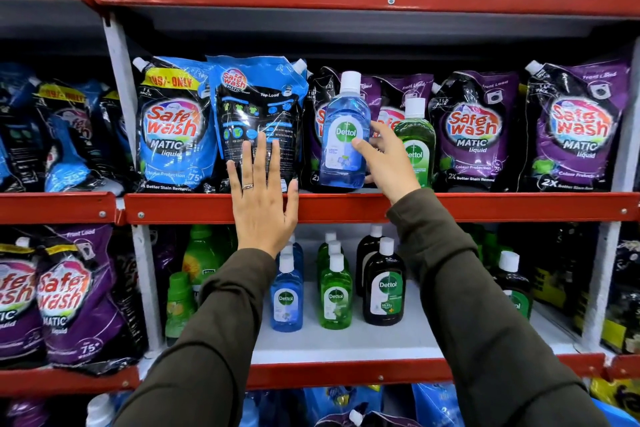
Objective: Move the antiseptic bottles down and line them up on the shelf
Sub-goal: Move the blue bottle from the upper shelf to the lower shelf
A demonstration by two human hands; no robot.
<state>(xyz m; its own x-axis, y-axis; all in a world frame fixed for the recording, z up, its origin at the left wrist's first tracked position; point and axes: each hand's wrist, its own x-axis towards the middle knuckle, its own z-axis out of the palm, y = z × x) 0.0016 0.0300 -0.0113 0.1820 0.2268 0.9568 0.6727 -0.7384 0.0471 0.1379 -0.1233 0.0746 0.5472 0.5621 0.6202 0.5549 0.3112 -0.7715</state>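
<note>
Head camera looks up at the red store shelving, where my right hand (pixel 384 158) is closing on the blue Dettol bottle (pixel 344 135) that stands on the upper shelf (pixel 346 206) in front of the purple Safewash pouches (pixel 476 130); my thumb lies on its label and my fingers curl round its right side, but I cannot tell whether the hold is firm yet. Just beside it, to the right, stands the green Dettol bottle (pixel 417 140), partly hidden by my wrist. My left hand (pixel 263 191) is flat and open, its fingers spread against the blue Safewash pouch (pixel 258 121), gripping nothing. On the white shelf below (pixel 346 340), blue, green and dark Dettol bottles (pixel 383 282) stand in short rows. The bottle looks full, so I judge it moderately heavy for its size, rigid plastic, smooth and likely slippery. I would take it around the waist at the label, not by the white cap (pixel 350 80), and mind the green neighbour toppling.
</note>
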